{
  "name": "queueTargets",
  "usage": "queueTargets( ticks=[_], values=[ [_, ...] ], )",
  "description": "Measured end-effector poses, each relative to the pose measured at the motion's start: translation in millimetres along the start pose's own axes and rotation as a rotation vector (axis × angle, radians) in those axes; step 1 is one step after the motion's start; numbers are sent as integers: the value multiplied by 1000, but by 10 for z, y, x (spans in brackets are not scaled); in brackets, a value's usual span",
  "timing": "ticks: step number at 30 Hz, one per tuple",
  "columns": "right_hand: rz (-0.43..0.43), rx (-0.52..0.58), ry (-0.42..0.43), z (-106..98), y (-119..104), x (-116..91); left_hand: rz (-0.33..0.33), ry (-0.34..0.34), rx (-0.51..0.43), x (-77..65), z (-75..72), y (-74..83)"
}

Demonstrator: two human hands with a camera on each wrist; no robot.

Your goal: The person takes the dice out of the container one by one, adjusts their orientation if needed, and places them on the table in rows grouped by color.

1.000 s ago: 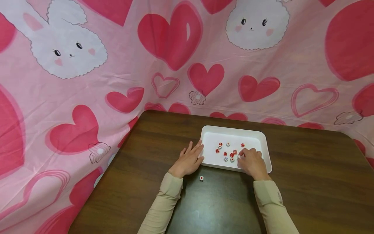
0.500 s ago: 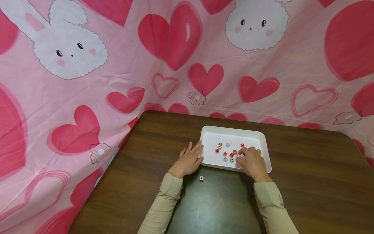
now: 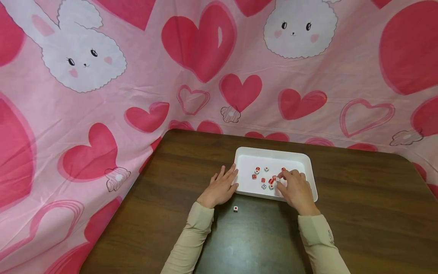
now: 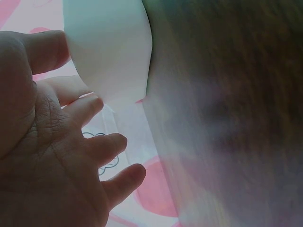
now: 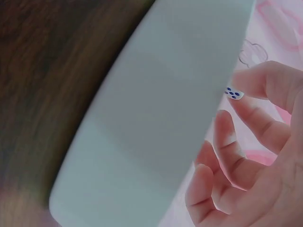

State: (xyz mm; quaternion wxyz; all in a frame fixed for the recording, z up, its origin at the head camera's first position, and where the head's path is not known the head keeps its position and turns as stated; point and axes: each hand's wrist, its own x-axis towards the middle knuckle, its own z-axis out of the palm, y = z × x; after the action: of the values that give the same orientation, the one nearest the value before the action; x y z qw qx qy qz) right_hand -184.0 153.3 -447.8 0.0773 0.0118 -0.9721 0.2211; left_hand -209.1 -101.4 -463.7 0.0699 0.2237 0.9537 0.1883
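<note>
A white tray (image 3: 243, 158) lies on the table with several red and white dice on its floor. My left hand (image 3: 219, 188) rests at the tray's left wall with its fingers straight; in the left wrist view the thumb (image 4: 49, 49) touches the wall's outer side. Over the right part of the tray, my right hand (image 3: 295, 190) pinches a white die (image 5: 234, 93) with blue pips between thumb and index finger. A red die (image 3: 271, 181) and a white die (image 3: 271, 187) sit just left of those fingertips. Another red die (image 3: 283, 169) is partly covered by the hand.
One white die (image 3: 235, 209) with a red pip lies on the brown wooden table (image 3: 362, 205), in front of the tray's left corner. A pink cloth (image 3: 143, 83) with hearts and rabbits hangs behind the table and along its left side.
My right hand has shifted slightly away from me and leftward with the white die, closer to the group of red dice. The left hand and the tray stay where they were.
</note>
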Motion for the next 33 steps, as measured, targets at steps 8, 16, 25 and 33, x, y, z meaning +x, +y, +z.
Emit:
queueTargets(
  ticks=[8,16,25,33],
  values=[
    [-53,-17,44,-45,-49,-27,-2,-2,-2,9,-8,-4],
    [-97,-34,82,-101,-141,-77,-4,0,-3,9,-8,-7],
    [-128,-22,133,-136,-229,-139,-2,-5,-5,2,-14,-5],
    [-136,-11,130,-128,-306,-197,-2,-3,-5,8,-3,-10]
  ],
)
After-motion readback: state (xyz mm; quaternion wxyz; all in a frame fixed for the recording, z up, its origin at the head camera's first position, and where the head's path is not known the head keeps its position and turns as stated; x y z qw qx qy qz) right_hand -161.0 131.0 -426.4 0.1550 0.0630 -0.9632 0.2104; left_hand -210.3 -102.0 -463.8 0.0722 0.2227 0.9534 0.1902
